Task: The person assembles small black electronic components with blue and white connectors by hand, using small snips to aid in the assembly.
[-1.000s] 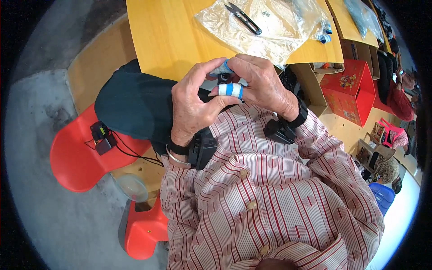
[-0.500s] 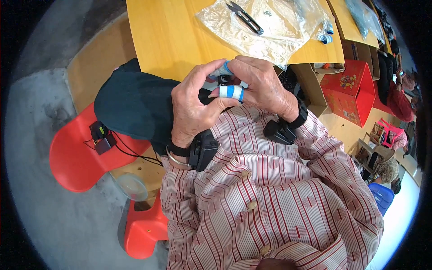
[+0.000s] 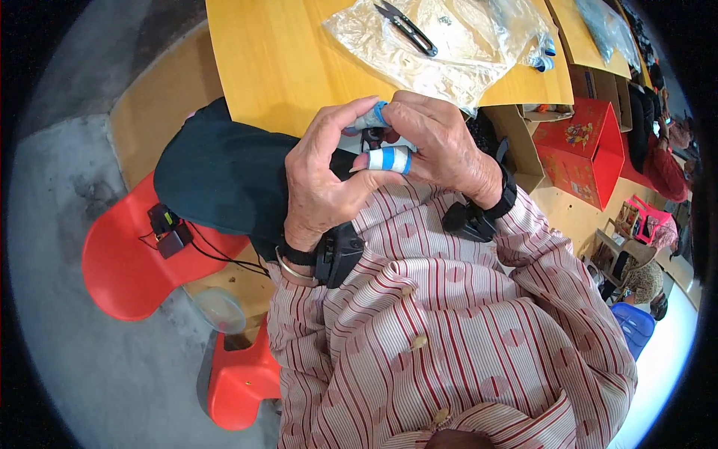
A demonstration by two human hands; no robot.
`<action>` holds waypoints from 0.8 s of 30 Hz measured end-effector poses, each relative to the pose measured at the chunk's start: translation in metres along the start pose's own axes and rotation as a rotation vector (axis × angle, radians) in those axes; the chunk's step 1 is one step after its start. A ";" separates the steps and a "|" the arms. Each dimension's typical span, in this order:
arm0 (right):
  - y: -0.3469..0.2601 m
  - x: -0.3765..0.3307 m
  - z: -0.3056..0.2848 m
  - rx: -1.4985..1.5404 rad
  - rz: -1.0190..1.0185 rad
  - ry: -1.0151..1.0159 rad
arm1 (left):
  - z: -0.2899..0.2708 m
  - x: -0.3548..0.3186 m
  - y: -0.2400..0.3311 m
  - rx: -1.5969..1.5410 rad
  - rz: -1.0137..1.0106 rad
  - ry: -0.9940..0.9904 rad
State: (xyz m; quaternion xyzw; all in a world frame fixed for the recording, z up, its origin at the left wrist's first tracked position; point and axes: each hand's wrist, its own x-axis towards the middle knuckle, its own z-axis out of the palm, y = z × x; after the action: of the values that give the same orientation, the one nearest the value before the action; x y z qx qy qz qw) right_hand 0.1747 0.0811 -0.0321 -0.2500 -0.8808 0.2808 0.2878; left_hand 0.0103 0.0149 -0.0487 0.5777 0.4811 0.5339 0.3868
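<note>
My left hand (image 3: 321,179) and my right hand (image 3: 441,142) meet fingertip to fingertip just below the edge of the yellow wooden table (image 3: 277,60). Together they pinch a small dark part (image 3: 372,138), mostly hidden by the fingers. Blue and white tape (image 3: 390,159) wraps my left thumb, and another taped fingertip (image 3: 372,118) curls over the part. Each wrist carries a black strapped device (image 3: 338,254). My forearms are in red-striped sleeves.
A clear plastic bag (image 3: 419,52) lies on the table with black snips (image 3: 407,28) on it. A dark cloth (image 3: 217,179) lies to my left over a red chair (image 3: 127,262). A red stool (image 3: 243,382) stands below, a red box (image 3: 591,142) at right.
</note>
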 end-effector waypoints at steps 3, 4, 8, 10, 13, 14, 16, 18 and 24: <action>-0.002 0.001 0.000 0.001 0.021 -0.030 | 0.000 -0.002 -0.002 -0.005 -0.010 0.011; -0.001 0.001 0.000 0.001 0.022 -0.031 | 0.000 -0.002 -0.003 -0.006 -0.010 0.011; 0.000 -0.002 0.004 0.005 0.023 -0.007 | -0.001 -0.003 -0.006 -0.003 -0.008 0.006; 0.000 -0.001 0.003 0.004 0.020 0.000 | -0.001 -0.002 -0.005 0.010 0.013 0.001; -0.001 0.001 0.001 0.025 0.033 -0.011 | -0.001 -0.001 -0.003 0.002 0.041 0.020; -0.002 0.002 0.001 0.033 0.024 0.003 | 0.000 0.000 0.000 -0.004 0.042 0.028; -0.002 0.004 -0.001 0.039 0.016 0.017 | 0.001 0.002 0.002 -0.012 0.044 0.035; -0.003 0.004 -0.001 0.013 -0.010 0.049 | 0.001 0.002 0.003 -0.015 0.013 0.017; -0.002 0.001 0.003 0.018 0.021 0.022 | 0.000 -0.001 -0.002 -0.007 0.008 0.038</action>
State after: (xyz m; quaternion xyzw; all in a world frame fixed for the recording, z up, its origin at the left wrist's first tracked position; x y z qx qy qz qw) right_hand 0.1717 0.0791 -0.0331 -0.2598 -0.8724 0.2889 0.2964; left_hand 0.0101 0.0141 -0.0513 0.5679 0.4842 0.5482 0.3775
